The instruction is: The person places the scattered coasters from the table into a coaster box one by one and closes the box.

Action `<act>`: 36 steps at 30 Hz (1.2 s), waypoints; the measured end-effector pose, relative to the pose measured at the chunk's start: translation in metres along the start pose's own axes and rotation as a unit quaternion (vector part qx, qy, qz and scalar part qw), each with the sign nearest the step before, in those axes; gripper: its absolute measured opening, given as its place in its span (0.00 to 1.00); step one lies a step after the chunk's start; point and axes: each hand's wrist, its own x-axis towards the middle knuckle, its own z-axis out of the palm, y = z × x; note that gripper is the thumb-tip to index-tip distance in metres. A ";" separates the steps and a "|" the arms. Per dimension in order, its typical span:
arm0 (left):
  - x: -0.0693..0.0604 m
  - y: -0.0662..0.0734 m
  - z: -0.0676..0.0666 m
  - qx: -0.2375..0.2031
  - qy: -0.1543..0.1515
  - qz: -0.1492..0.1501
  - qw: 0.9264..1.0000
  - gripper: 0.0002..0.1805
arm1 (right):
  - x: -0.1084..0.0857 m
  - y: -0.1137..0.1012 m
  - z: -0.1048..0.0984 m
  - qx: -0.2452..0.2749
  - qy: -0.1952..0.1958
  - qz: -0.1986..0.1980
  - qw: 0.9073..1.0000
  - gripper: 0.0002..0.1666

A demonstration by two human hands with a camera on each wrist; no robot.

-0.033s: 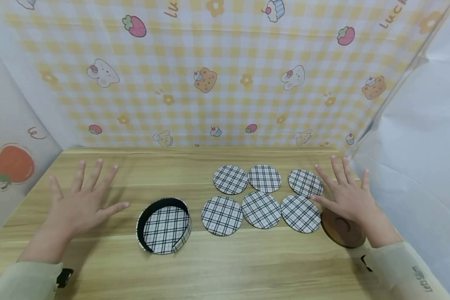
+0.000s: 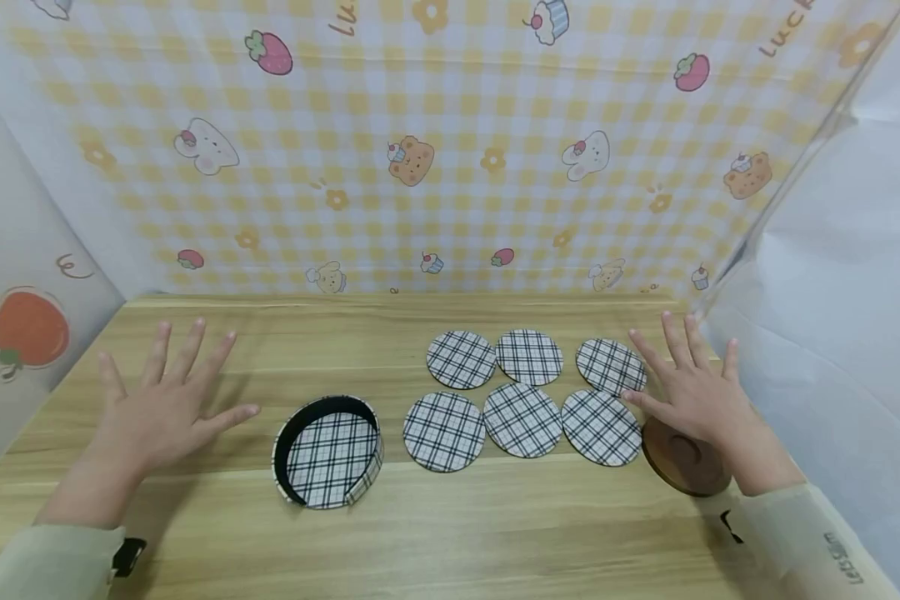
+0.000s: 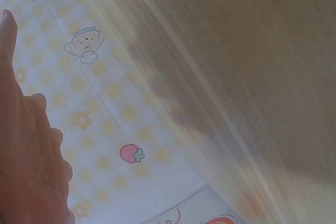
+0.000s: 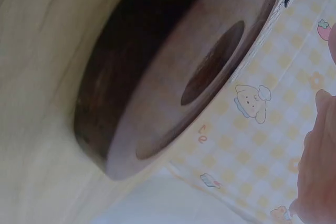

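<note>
My left hand [image 2: 157, 417], fingers spread and straight, is held over the table left of a round plaid coaster holder [image 2: 375, 467]. The holder has a black inner wall with a gap at its front, and plaid shows on its floor. Several round plaid coasters [image 2: 444, 432] lie flat in two rows right of the holder. My right hand [image 2: 693, 400] spreads its fingers at the right end of the rows, partly in front of a round brown wooden piece [image 2: 678, 467]. Close up in the right wrist view, that wooden piece [image 4: 152, 98] shows a thick rim and a dark oval recess. Neither hand holds anything.
Everything lies on a wood-grain table [image 2: 450, 542]. A yellow checked cloth [image 2: 457, 108] with cartoon prints stands along the back edge. White sheets close off the left side and the right side [image 2: 832, 292].
</note>
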 end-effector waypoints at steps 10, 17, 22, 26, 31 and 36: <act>-0.010 -0.002 0.004 -0.001 -0.007 0.005 1.000 0.55 | 0.003 -0.009 0.001 0.008 0.001 -0.003 1.000 0.54; -0.017 -0.001 0.001 -0.002 0.003 0.012 1.000 0.55 | 0.009 -0.020 -0.001 0.018 -0.006 -0.011 1.000 0.55; -0.022 0.001 0.001 -0.007 0.006 0.016 1.000 0.55 | 0.014 -0.031 -0.001 0.020 -0.013 -0.021 1.000 0.55; -0.025 0.004 -0.001 -0.011 0.005 0.020 1.000 0.55 | 0.018 -0.040 -0.001 0.024 -0.008 -0.031 0.999 0.55; -0.026 0.009 -0.002 -0.014 0.002 0.026 1.000 0.56 | 0.022 -0.053 0.000 0.028 -0.005 -0.047 0.999 0.54; -0.027 0.015 0.000 -0.020 0.003 0.041 0.999 0.56 | 0.024 -0.067 0.001 0.028 -0.002 -0.065 0.997 0.54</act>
